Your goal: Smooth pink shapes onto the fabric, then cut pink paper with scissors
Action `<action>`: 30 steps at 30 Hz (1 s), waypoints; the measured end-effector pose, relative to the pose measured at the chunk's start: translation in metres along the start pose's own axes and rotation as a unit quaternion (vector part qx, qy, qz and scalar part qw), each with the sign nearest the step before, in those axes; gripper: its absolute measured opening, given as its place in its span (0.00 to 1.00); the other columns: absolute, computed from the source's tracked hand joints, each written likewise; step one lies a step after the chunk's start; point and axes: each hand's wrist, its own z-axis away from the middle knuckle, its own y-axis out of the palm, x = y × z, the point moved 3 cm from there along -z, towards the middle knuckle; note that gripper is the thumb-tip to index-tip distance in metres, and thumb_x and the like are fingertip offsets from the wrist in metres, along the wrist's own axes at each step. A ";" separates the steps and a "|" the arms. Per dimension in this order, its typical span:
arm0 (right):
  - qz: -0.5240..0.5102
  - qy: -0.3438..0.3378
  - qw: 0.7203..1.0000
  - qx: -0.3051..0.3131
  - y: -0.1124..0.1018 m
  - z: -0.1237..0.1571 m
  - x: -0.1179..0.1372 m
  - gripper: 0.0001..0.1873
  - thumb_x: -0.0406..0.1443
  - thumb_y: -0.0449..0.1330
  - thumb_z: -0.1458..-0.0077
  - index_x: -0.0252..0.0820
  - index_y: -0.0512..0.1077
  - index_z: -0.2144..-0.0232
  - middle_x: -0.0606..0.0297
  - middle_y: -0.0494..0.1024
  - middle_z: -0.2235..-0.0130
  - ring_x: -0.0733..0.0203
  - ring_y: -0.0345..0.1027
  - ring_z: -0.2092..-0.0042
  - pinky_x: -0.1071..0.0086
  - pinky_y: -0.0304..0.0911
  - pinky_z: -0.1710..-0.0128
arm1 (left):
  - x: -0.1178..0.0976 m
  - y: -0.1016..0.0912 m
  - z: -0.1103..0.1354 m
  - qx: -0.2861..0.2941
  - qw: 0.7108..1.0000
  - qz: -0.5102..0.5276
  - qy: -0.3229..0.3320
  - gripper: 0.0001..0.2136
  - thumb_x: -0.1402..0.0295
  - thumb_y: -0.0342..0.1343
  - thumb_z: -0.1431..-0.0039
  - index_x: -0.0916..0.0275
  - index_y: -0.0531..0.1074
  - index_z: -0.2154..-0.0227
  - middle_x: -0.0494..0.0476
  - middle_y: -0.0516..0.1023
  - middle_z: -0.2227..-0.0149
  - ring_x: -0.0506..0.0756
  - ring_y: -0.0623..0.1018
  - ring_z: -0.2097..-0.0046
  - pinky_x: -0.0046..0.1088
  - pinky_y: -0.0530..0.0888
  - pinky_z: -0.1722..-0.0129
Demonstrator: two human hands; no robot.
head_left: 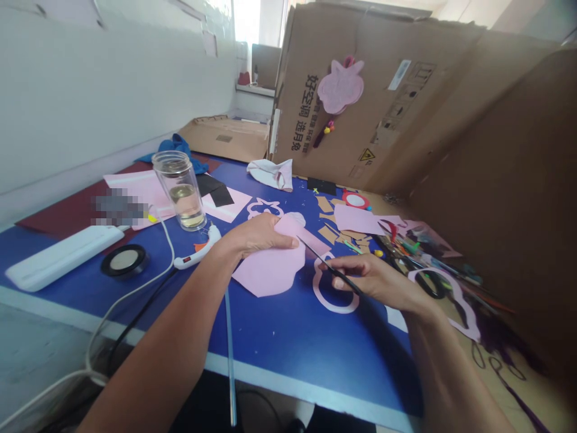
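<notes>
My left hand (pixel 256 236) grips a pink felt piece (pixel 273 267) by its upper edge, holding it just above the blue table (pixel 288 337). My right hand (pixel 376 279) is closed on the handles of black scissors (pixel 331 269), whose blades point up-left toward the pink piece's right edge. A pink cut-out ring (pixel 333 304) lies on the table under the right hand.
A glass jar with liquid (pixel 181 189), a white glue gun (pixel 198 249) with its cable, a black round lid (pixel 124 260) and a white box (pixel 58 255) stand at left. Felt scraps, pens and a red ring (pixel 355 199) litter the right. Cardboard walls (pixel 406 102) close the back.
</notes>
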 end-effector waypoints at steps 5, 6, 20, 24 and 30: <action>-0.024 0.004 0.999 -0.025 -0.002 -0.003 0.003 0.30 0.61 0.76 0.45 0.46 0.90 0.53 0.59 0.86 0.56 0.49 0.76 0.55 0.61 0.71 0.56 | -0.003 -0.002 -0.011 -0.059 0.992 0.081 0.079 0.09 0.62 0.70 0.42 0.59 0.83 0.62 0.59 0.86 0.62 0.58 0.83 0.63 0.34 0.77 0.62; -0.031 0.010 0.999 -0.037 -0.003 -0.004 0.002 0.30 0.60 0.76 0.45 0.45 0.90 0.52 0.59 0.86 0.56 0.50 0.76 0.56 0.61 0.72 0.55 | -0.004 -0.006 -0.013 -0.115 0.983 0.094 0.104 0.10 0.63 0.70 0.42 0.59 0.83 0.59 0.58 0.86 0.60 0.57 0.83 0.61 0.34 0.78 0.60; -0.131 -0.028 0.963 -0.235 -0.004 -0.019 -0.006 0.38 0.59 0.80 0.53 0.40 0.89 0.48 0.58 0.84 0.63 0.55 0.73 0.63 0.64 0.70 0.63 | -0.002 0.055 -0.014 0.023 0.984 0.178 -0.002 0.06 0.67 0.69 0.37 0.62 0.86 0.69 0.59 0.87 0.66 0.52 0.81 0.68 0.28 0.76 0.65; -0.166 -0.045 0.955 -0.242 0.005 -0.022 0.002 0.37 0.60 0.80 0.53 0.40 0.89 0.51 0.62 0.81 0.67 0.57 0.70 0.66 0.65 0.69 0.64 | 0.009 0.069 -0.018 0.055 0.952 0.297 -0.036 0.07 0.65 0.75 0.40 0.62 0.87 0.63 0.60 0.87 0.64 0.51 0.82 0.67 0.28 0.77 0.63; -0.218 -0.076 0.949 -0.217 0.023 -0.026 0.010 0.32 0.59 0.79 0.51 0.42 0.88 0.54 0.66 0.77 0.70 0.59 0.66 0.67 0.66 0.65 0.64 | 0.011 0.085 -0.019 0.116 0.879 0.462 -0.009 0.24 0.60 0.85 0.56 0.63 0.86 0.57 0.56 0.84 0.68 0.49 0.80 0.70 0.22 0.70 0.73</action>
